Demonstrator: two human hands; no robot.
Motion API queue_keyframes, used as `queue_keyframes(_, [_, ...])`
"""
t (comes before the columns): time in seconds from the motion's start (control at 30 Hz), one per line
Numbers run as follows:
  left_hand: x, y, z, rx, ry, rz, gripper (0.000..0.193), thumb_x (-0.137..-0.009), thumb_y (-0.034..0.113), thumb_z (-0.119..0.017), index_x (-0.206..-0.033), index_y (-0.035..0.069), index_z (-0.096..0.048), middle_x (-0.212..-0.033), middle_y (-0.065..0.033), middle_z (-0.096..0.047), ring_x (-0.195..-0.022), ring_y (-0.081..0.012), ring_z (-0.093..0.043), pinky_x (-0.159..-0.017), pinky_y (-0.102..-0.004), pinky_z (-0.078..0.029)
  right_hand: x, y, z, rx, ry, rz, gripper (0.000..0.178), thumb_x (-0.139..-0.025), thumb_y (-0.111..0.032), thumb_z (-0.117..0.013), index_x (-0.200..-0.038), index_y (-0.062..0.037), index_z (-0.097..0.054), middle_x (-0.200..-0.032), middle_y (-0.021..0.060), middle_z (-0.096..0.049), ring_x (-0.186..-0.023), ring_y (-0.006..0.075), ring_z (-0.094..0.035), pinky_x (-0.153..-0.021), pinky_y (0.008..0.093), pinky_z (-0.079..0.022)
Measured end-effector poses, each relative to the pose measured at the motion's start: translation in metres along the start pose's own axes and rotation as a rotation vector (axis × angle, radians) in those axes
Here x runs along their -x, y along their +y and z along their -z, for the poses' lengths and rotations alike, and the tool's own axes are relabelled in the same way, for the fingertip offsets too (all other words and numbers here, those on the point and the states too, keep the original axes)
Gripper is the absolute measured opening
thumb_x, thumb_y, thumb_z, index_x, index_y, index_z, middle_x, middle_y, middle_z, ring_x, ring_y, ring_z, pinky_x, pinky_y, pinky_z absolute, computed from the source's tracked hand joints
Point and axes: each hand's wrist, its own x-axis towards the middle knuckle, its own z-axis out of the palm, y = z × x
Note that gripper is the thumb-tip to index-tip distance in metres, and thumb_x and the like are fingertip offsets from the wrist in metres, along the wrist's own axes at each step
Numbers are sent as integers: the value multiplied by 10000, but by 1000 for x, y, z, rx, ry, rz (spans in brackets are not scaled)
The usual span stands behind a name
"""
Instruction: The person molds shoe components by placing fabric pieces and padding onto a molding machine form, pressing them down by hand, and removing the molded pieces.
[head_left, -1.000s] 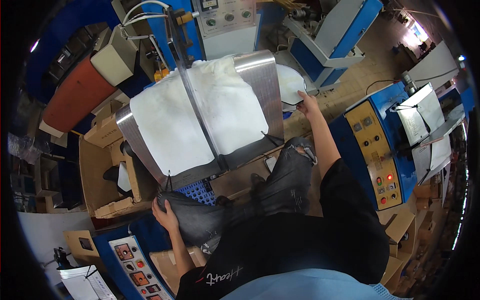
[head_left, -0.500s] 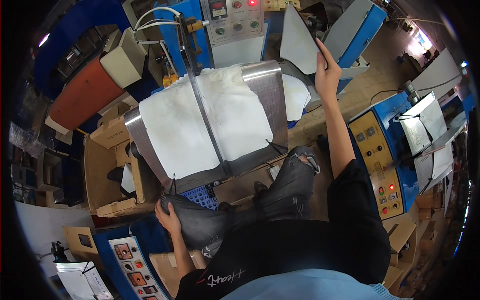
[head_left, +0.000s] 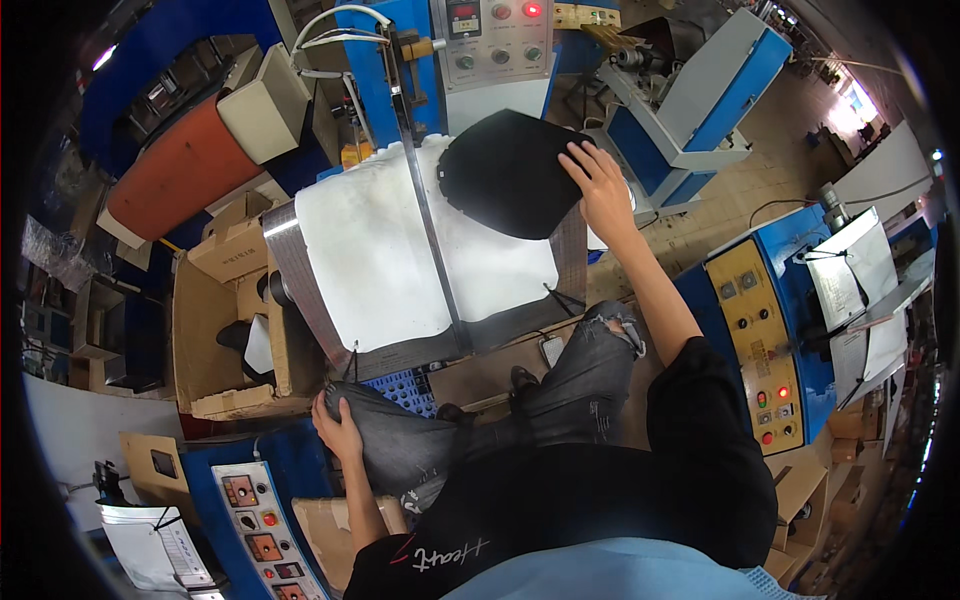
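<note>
Over the right half of the white cloth is a thin, flat black panel [head_left: 510,175] with rounded outlines. My right hand [head_left: 606,192] grips its right edge, fingers on top and the thumb out of sight beneath. The white cloth [head_left: 375,255] drapes over a rounded metal work bed [head_left: 285,235], tied at its lower corners with dark cords. A narrow metal bar [head_left: 430,225] runs lengthwise across the cloth, left of the panel. My left hand [head_left: 338,424] rests on my left knee with its fingers apart, holding nothing.
An open cardboard box [head_left: 200,350] with dark and white pieces stands left of the bed. Ahead rises a control panel [head_left: 495,45] with knobs and a red light. Other machines stand close: a yellow-faced blue one [head_left: 760,340] at right and a control box [head_left: 262,530] at lower left.
My right hand has brought the panel leftward and down over the cloth, turning its black face up where its white face showed before. My left hand stays on the knee.
</note>
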Motion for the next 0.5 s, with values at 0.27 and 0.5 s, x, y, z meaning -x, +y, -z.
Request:
queue_keyframes(0.27, [-1, -2, -2, 9, 28, -6, 431, -931, 255, -641, -1305, 52, -575, -1352, -166, -552, -1272, -366, -487, -1083, -435, -361, -27, -3, -17, 70, -20, -53, 776, -737, 87, -617, -1450, -191, -485, -1470, 116, -480, -1321, 344, -481, -1080, 443, -429])
queue_keyframes(0.5, [-20, -11, -7, 411, 285, 1, 279, -973, 126, -602, -1212, -18, -606, -1176, -147, -639, -1053, -249, -619, -931, -340, -483, -44, -24, -16, -74, -155, -28, 769, -732, 63, -622, -1441, -209, -497, -1467, 138, -476, -1314, 331, -488, -1058, 446, -446])
